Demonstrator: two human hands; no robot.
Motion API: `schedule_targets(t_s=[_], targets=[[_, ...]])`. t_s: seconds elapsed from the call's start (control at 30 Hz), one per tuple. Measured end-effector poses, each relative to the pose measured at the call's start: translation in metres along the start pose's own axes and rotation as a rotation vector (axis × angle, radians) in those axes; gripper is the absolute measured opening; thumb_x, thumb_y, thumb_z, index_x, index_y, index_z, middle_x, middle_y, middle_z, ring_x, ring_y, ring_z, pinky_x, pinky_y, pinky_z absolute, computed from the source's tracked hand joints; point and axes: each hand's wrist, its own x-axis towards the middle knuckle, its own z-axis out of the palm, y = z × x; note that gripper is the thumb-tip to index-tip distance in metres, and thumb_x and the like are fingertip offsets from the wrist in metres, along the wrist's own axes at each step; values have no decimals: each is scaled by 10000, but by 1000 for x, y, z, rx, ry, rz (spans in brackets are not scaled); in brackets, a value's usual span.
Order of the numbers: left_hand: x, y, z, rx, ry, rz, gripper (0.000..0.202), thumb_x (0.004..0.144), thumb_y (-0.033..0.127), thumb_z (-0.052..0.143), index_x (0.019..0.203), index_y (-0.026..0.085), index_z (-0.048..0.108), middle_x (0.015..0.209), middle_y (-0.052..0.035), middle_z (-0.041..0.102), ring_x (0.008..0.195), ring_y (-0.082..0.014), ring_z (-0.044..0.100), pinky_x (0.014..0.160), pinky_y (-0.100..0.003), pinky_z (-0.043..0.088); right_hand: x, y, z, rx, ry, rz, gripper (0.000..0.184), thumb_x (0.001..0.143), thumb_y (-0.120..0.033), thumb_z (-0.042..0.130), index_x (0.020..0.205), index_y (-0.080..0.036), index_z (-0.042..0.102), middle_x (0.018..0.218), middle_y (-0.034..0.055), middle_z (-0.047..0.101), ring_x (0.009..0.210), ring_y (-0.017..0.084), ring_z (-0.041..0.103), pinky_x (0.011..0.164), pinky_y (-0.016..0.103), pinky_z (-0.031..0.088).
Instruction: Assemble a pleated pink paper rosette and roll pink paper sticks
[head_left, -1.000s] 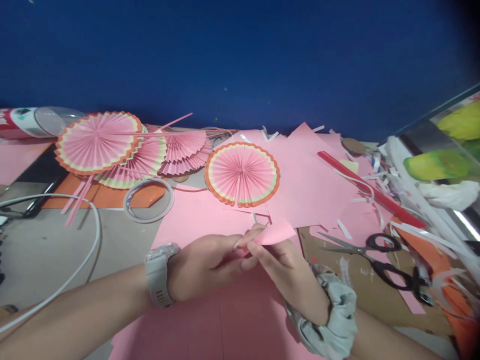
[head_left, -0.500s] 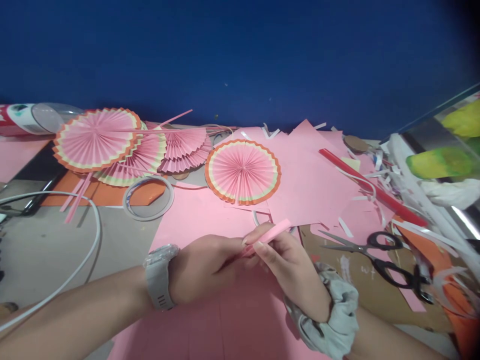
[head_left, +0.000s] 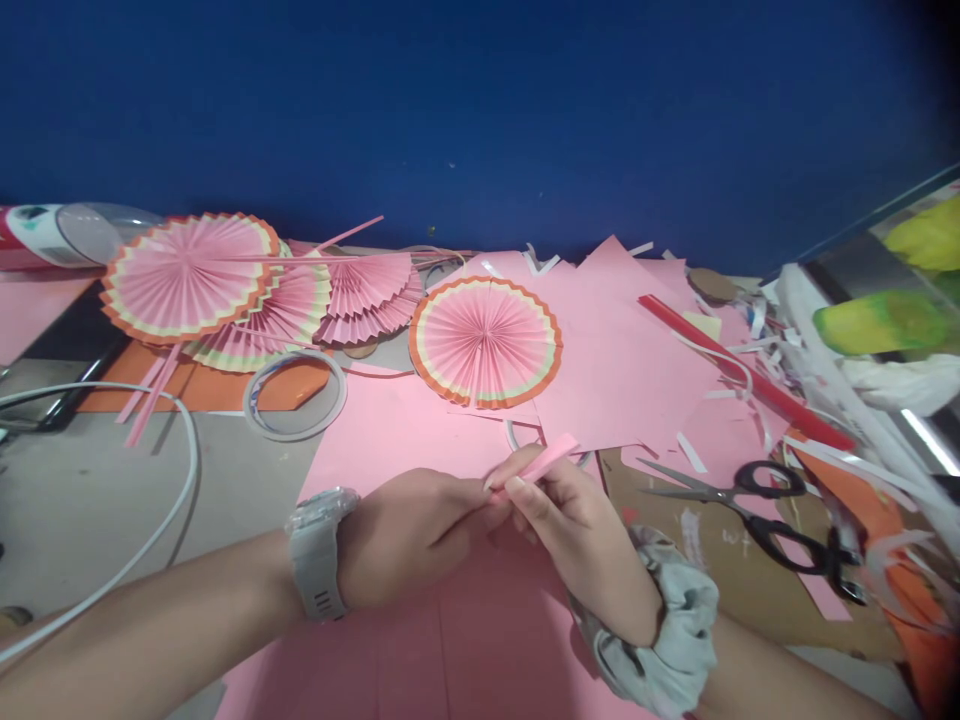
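Observation:
Both my hands meet at the middle of the table over a large pink paper sheet (head_left: 465, 640). My left hand (head_left: 412, 530), with a pale watch on the wrist, pinches the near end of a folded pink paper strip (head_left: 551, 458). My right hand (head_left: 577, 540), a grey scrunchie round its wrist, pinches the same strip with thumb and fingers. The strip sticks out up and to the right from between my fingertips. A finished pink pleated rosette (head_left: 485, 342) with a cream and orange rim lies just beyond my hands.
Several more rosettes (head_left: 191, 275) lie stacked at the back left by a tape ring (head_left: 296, 395). Black-handled scissors (head_left: 757, 510) rest on cardboard to the right, near a red stick (head_left: 742, 375) and paper scraps. A white cable (head_left: 150, 520) curves at left. A blue wall stands behind.
The pink piece between my fingers went from a wide flap to a narrow folded strip. My hands stayed in place, shifting only slightly.

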Motion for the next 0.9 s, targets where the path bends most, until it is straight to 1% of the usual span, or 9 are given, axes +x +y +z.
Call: schedule_targets(t_s=[0.2, 0.4, 0.53, 0.63, 0.73, 0.8, 0.83, 0.9], targets=[[0, 2, -5, 14, -27, 15, 338, 956, 229, 290, 779, 158, 569, 630, 35, 497, 562, -80, 424, 577, -196, 329, -1, -1, 1, -24, -7, -20, 237, 905, -374, 482, 778, -198, 577, 641, -35, 510, 504, 58, 410, 469, 191, 335], [1, 0, -3, 33, -21, 34, 337, 954, 228, 289, 766, 158, 559, 622, 34, 503, 545, -77, 416, 563, -194, 323, 0, 0, 1, -26, 4, -19, 223, 905, -360, 490, 773, -199, 568, 635, -46, 495, 499, 51, 398, 465, 188, 330], [1, 0, -4, 18, -39, 32, 353, 958, 238, 281, 755, 156, 558, 639, 27, 515, 565, -79, 442, 585, -195, 344, 1, 0, 1, -42, -1, -19, 226, 908, -356, 486, 773, -200, 580, 632, -49, 485, 508, 51, 399, 479, 187, 340], [1, 0, -6, -44, -51, 7, 384, 968, 275, 259, 756, 154, 555, 659, 21, 514, 603, -81, 470, 612, -187, 372, 1, 0, 1, 6, 47, -28, 231, 911, -383, 471, 794, -206, 564, 588, -61, 424, 503, 60, 388, 488, 195, 353], [1, -1, -8, -109, -117, -12, 399, 971, 316, 249, 753, 154, 541, 625, 26, 501, 574, -76, 461, 595, -177, 386, 1, -1, 0, 54, 111, -18, 214, 905, -378, 487, 783, -208, 531, 554, -76, 372, 484, 59, 360, 484, 195, 347], [1, -1, -9, -125, -159, -28, 385, 968, 334, 261, 736, 154, 511, 608, 31, 499, 550, -72, 450, 568, -173, 379, 1, -2, 0, 26, 77, -9, 196, 896, -350, 514, 774, -200, 540, 570, -70, 413, 488, 54, 367, 479, 190, 341], [2, -1, -9, -125, -159, -32, 372, 965, 342, 274, 733, 154, 496, 606, 32, 500, 547, -71, 451, 560, -173, 375, 1, -3, 0, 4, 47, -9, 187, 893, -336, 522, 773, -196, 551, 591, -62, 445, 497, 52, 380, 480, 188, 343], [2, -1, -8, -115, -112, -27, 337, 960, 338, 299, 747, 155, 486, 607, 35, 498, 554, -72, 459, 559, -173, 373, 1, -4, 0, -16, 1, -13, 174, 890, -319, 531, 776, -192, 565, 634, -49, 491, 513, 50, 408, 485, 184, 354]])
